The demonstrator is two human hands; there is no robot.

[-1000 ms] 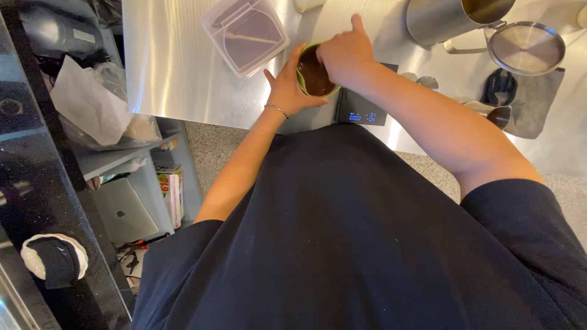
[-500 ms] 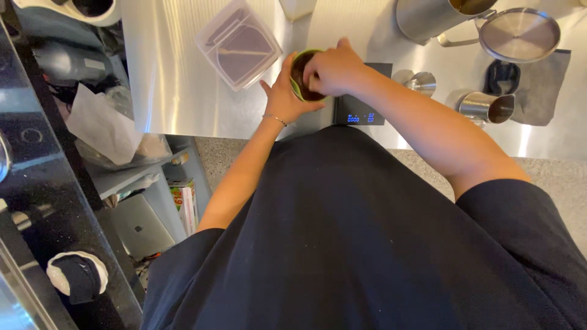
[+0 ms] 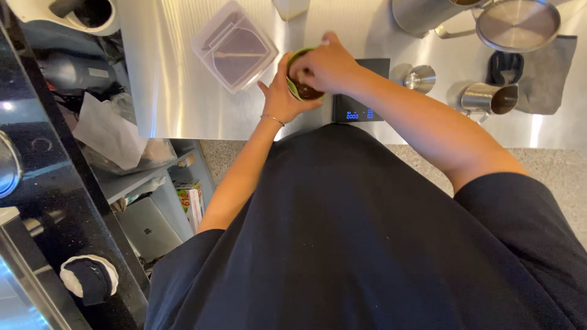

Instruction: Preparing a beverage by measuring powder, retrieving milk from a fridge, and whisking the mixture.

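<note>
A small green cup (image 3: 301, 91) with dark contents sits above the steel desk (image 3: 177, 79), cradled in the left hand (image 3: 282, 98); the right hand (image 3: 324, 64) grips its rim from above, beside a black scale (image 3: 361, 104)

Cup (image 3: 304, 91) between hands, scale (image 3: 361, 101) right, container (image 3: 234, 46) left.

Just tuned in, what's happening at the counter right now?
A person in a dark shirt stands at a steel counter, holding a small green cup with dark contents in the left hand. The right hand is on top of the cup, fingers at its rim. A black digital scale with a lit display sits just beside them. A clear lidded container lies to the left, and small metal pitchers and a kettle stand to the right.
</note>
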